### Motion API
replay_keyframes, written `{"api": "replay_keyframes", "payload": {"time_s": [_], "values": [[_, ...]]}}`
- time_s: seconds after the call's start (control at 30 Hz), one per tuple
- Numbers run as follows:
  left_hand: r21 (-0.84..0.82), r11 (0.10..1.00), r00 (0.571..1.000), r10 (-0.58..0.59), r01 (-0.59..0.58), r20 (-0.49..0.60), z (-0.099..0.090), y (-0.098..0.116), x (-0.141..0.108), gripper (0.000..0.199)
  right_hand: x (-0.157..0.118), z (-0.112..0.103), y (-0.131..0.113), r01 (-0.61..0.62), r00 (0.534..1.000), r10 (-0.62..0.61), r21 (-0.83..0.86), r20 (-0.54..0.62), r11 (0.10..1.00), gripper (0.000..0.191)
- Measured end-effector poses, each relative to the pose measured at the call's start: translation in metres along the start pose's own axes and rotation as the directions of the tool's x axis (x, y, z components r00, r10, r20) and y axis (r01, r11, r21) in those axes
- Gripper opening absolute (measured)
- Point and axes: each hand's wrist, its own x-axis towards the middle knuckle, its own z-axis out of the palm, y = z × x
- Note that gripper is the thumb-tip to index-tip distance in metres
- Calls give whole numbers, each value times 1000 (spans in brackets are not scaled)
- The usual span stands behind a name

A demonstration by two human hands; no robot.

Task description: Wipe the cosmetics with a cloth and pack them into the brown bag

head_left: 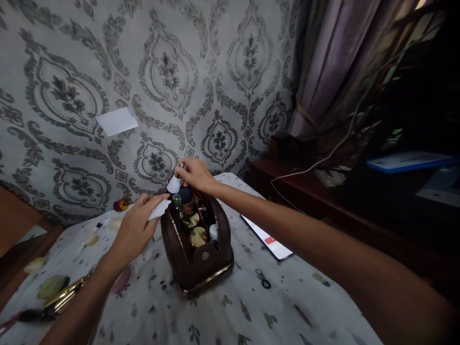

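A brown zip-up cosmetic bag stands open on the patterned cloth, filled with bottles and jars. Over its far end, my right hand grips the metallic top of a small white bottle. My left hand is at the bag's left rim, its fingers closed on a flat white piece with a wavy edge; its exact kind is unclear. Inside the bag are a green-capped bottle, a dark-lidded jar, gold round lids and a white cap.
Cosmetics lie at the left, among them a gold tube, a brush and a green round item. A phone lies right of the bag, under my right forearm. Behind is a patterned wall; a dark red table carries a white cable.
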Motion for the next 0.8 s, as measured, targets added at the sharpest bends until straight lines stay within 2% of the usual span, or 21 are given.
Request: {"api": "replay_keyframes", "payload": {"time_s": [0.2, 0.33, 0.47, 0.6, 0.8], "values": [[138, 990, 995, -17, 3, 98, 7, -3, 20, 45, -7, -20, 3, 0, 993, 15, 130, -119, 991, 18], [268, 963, 982, -22, -31, 190, 7, -3, 30, 48, -13, -25, 6, 3, 992, 25, 220, -124, 976, 15], [322, 945, 972, -17, -61, 236, 4, 2, 33, 55, -15, -23, 10, -4, 993, 33, 249, -112, 969, 15], [314, 947, 974, -6, -67, 227, 3, 3, 32, 59, -10, -17, 9, -24, 996, 37, 161, -75, 987, 17], [241, 969, 985, 5, -46, 170, 6, -2, 29, 61, 5, -4, 1, -6, 994, 6, -2, 113, 1000, 20]]}}
